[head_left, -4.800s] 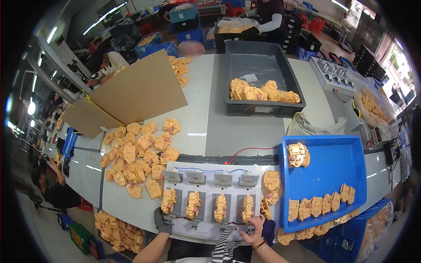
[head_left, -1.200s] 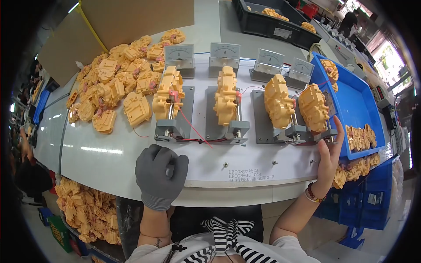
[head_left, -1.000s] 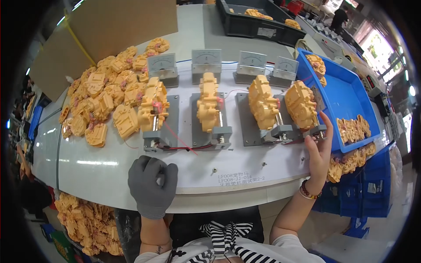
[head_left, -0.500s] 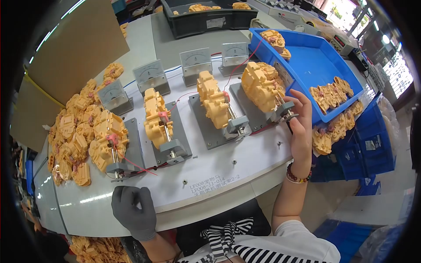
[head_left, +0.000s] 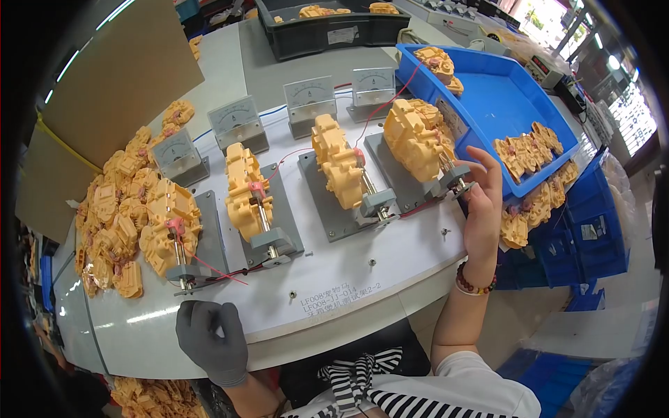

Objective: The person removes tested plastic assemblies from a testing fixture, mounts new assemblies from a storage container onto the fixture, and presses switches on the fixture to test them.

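Note:
My right hand point(head_left: 483, 209), bare with a beaded bracelet at the wrist, has its thumb and fingers around the metal end of a push clamp point(head_left: 458, 182) on the rightmost grey fixture. That fixture holds a yellow plastic gearbox point(head_left: 418, 143). My left hand point(head_left: 212, 343), in a grey glove, is curled closed near the table's front edge, below the leftmost fixture, with nothing visible in it. More yellow gearboxes sit in the other fixtures: one point(head_left: 341, 164), another point(head_left: 244, 191) and the leftmost gearbox point(head_left: 169, 226), with red wires running among them.
Several analog meters, one at the left point(head_left: 180, 155), stand behind the fixtures. A pile of yellow gearboxes point(head_left: 111, 216) lies at the left. A blue tray point(head_left: 488, 97) with gearboxes is at the right; a black bin point(head_left: 334, 42) stands behind. A brown board point(head_left: 118, 83) rises at the left.
My right hand has shifted slightly right and down, with its fingers still at the clamp end. The left hand stays almost where it was, and the view has moved a little.

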A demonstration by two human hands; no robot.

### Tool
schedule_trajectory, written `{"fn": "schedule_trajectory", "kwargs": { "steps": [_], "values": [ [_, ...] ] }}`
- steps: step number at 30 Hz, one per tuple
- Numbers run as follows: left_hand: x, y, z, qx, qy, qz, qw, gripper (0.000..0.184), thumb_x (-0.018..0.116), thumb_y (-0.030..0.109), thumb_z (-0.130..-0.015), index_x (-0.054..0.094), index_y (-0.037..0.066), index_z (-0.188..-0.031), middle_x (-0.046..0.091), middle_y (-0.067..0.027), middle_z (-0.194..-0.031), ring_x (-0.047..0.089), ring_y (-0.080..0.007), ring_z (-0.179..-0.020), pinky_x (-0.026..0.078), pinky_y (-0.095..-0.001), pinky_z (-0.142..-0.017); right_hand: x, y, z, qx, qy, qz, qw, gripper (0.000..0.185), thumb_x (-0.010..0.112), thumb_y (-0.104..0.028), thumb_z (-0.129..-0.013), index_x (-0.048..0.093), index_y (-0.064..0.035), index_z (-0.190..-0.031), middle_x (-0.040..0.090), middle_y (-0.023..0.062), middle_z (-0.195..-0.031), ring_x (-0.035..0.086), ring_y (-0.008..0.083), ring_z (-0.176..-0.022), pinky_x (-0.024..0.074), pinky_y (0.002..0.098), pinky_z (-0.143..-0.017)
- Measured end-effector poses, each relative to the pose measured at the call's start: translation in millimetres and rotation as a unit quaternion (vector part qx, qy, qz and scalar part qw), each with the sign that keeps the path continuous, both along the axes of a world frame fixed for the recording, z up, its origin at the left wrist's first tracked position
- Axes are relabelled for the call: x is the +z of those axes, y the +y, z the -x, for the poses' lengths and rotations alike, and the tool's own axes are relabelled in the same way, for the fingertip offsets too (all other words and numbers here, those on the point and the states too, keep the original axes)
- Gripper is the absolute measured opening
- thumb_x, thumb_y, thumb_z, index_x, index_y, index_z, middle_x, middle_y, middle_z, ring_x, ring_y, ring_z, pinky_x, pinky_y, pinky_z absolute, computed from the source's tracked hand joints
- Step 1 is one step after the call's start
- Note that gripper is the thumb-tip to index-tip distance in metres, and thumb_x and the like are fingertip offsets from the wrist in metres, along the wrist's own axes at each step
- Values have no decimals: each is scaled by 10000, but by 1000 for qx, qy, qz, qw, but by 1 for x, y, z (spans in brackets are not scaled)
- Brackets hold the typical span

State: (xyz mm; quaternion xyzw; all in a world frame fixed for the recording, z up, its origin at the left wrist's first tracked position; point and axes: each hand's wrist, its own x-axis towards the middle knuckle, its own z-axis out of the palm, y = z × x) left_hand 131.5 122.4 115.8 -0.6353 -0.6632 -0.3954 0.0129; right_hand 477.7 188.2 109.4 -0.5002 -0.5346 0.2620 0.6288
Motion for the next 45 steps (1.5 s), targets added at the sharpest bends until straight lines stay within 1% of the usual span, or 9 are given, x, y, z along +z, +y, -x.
{"fn": "schedule_trajectory", "kwargs": {
  "steps": [15, 16, 18, 21, 24, 25, 31, 39, 45],
  "values": [
    [-2, -3, 3, 1, 17, 5, 1000, 150, 595, 2, -706, 456, 31, -660, 393, -75, -611, 388, -211, -533, 277, -348, -463, 2, -3, 3, -5, 18, -6, 1000, 531, 517, -226, -818, 411, 4, -1285, 564, 110, -1105, 517, 151, -984, 413, 278, -884],
    [-3, -2, 3, -10, 12, -7, 1000, 149, 584, 0, -713, 449, 29, -656, 381, -74, -605, 390, -208, -549, 271, -345, -464, 2, -4, -1, 35, 39, -14, 999, 621, 635, -220, -809, 356, -45, -1336, 472, 59, -1180, 465, 112, -973, 381, 260, -859],
    [-4, -2, 3, -19, 2, 2, 1000, 128, 526, -28, -771, 440, -6, -678, 375, -89, -652, 364, -185, -534, 266, -329, -485, 2, -4, 5, 13, 2, -99, 995, 699, 734, -176, -739, 351, -52, -1310, 450, 64, -1149, 459, 124, -975, 406, 290, -855],
    [-4, -4, 2, 1, 4, 9, 1000, 125, 522, -30, -772, 438, -8, -681, 370, -86, -662, 366, -178, -539, 272, -325, -487, -5, -3, 3, -56, -97, -185, 976, 686, 798, -99, -676, 383, -55, -1220, 435, 58, -1068, 467, 136, -961, 437, 303, -825],
    [-6, -3, 3, 1, -2, 11, 1000, 128, 526, -26, -771, 437, -7, -681, 366, -84, -671, 367, -171, -542, 273, -323, -486, -9, -5, 3, -62, -114, -151, 980, 605, 798, -30, -664, 401, -54, -1119, 419, 49, -987, 475, 139, -938, 457, 295, -787],
    [-7, -3, 3, 2, 0, 13, 1000, 129, 529, -25, -769, 436, -7, -682, 368, -85, -672, 367, -171, -542, 273, -321, -485, -4, -4, 6, -53, -116, -149, 981, 502, 754, 12, -700, 423, -47, -1073, 449, 50, -982, 510, 135, -891, 468, 289, -766],
    [-9, -4, 6, 14, 0, 8, 1000, 138, 606, 24, -689, 469, 30, -668, 423, -85, -675, 425, -212, -550, 309, -349, -487, 1, -6, 11, -24, -91, -119, 988, 350, 685, 67, -744, 461, -10, -1002, 526, 53, -914, 566, 122, -812, 480, 268, -745],
    [-8, -4, 6, 19, -3, 7, 1000, 120, 628, 21, -662, 508, 27, -668, 457, -98, -696, 477, -230, -568, 354, -345, -503, -5, -10, 6, -21, -35, -98, 994, 349, 673, 58, -756, 478, 6, -1041, 552, 58, -942, 561, 125, -857, 466, 266, -793],
    [-5, -3, 5, 11, 7, -3, 1000, 136, 638, 28, -650, 502, 35, -654, 458, -95, -667, 469, -235, -563, 349, -353, -502, -3, -7, 11, -107, -144, -109, 978, 394, 747, -9, -720, 487, -14, -1016, 546, 52, -895, 543, 121, -807, 450, 254, -726]
  ]
}}
